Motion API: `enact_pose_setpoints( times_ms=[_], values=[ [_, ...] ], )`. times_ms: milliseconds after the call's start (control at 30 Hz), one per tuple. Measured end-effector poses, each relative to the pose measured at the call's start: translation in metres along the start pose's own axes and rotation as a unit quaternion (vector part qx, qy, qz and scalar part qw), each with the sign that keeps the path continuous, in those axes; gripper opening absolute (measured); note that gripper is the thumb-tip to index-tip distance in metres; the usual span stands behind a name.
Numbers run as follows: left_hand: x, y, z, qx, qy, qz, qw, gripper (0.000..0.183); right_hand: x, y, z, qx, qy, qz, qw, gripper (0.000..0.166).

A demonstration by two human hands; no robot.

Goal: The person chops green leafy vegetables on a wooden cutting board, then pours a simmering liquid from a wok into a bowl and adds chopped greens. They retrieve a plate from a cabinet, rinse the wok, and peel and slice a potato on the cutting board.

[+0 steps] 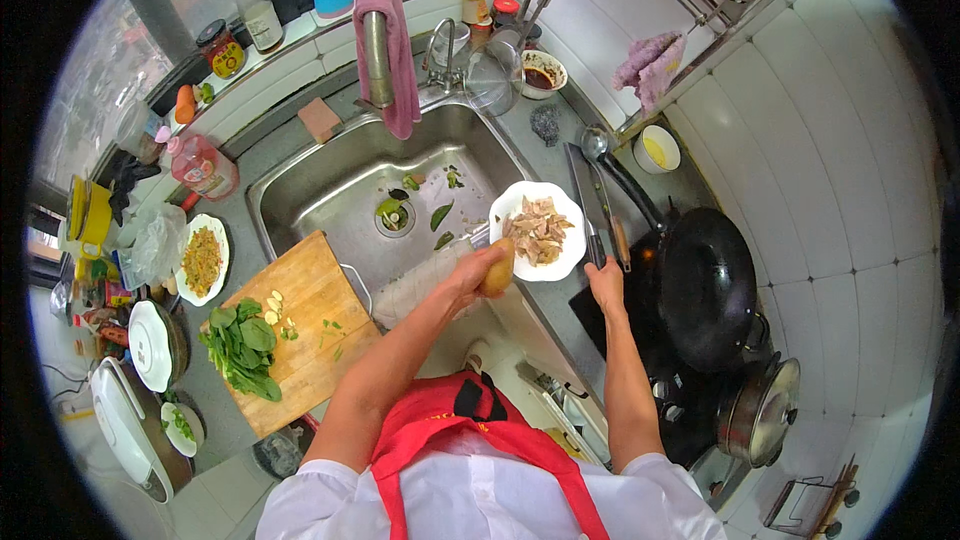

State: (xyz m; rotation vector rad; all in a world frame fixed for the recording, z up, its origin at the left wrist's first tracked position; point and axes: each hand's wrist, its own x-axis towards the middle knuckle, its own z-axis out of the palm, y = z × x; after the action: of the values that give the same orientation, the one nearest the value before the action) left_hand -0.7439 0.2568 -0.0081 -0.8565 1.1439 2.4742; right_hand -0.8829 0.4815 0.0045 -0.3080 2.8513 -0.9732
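Note:
My left hand [471, 271] grips a brown potato [497, 270] beside a scalloped white plate [573, 249]. Sliced cooked meat [537, 231] lies on that plate, which rests on the counter at the sink's right edge. My right hand [606, 285] is closed around the black handle of a kitchen knife [579, 178]. The knife's blade points away from me, flat along the counter. Just right of it lies a utensil with a wooden handle [621, 238], close to my right fingers.
A wooden cutting board [330, 349] with leafy greens [244, 349] and garlic [274, 301] overlaps the left of the steel sink [315, 202]. Vegetable scraps surround the drain. On the right, a black wok [709, 289] and a lidded pot [761, 412] stand on the stove. A ladle [595, 141] lies behind.

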Motion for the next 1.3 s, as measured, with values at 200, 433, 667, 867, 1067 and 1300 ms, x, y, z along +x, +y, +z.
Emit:
enact_pose_setpoints(
  times_ms=[200, 433, 667, 867, 1067, 1300],
  values=[
    [0.004, -0.008, 0.020, 0.021, -0.019, -0.021, 0.999, 0.041, 0.004, 0.004, -0.002, 0.012, -0.057, 0.025, 0.998, 0.037],
    [0.004, -0.011, 0.030, 0.026, -0.057, -0.040, 0.997, 0.039, -0.014, -0.021, -0.017, 0.105, -0.070, 0.013, 0.992, 0.019],
    [-0.064, 0.013, -0.011, -0.108, -0.062, -0.041, 0.991, 0.046, -0.107, -0.073, 0.004, 0.416, -0.163, -0.071, 0.892, 0.032],
    [-0.139, 0.056, -0.043, -0.365, -0.016, 0.141, 0.920, 0.047, -0.134, -0.153, 0.040, 0.189, -0.005, -0.230, 0.955, 0.055],
    [-0.166, 0.055, -0.099, -0.419, -0.077, 0.179, 0.887, 0.054, -0.175, -0.229, 0.042, 0.215, -0.107, -0.388, 0.890, 0.053],
    [-0.180, 0.025, -0.128, -0.130, 0.078, 0.321, 0.935, 0.053, -0.205, -0.269, 0.066, -0.032, -0.016, -0.530, 0.847, 0.068]
  ],
)
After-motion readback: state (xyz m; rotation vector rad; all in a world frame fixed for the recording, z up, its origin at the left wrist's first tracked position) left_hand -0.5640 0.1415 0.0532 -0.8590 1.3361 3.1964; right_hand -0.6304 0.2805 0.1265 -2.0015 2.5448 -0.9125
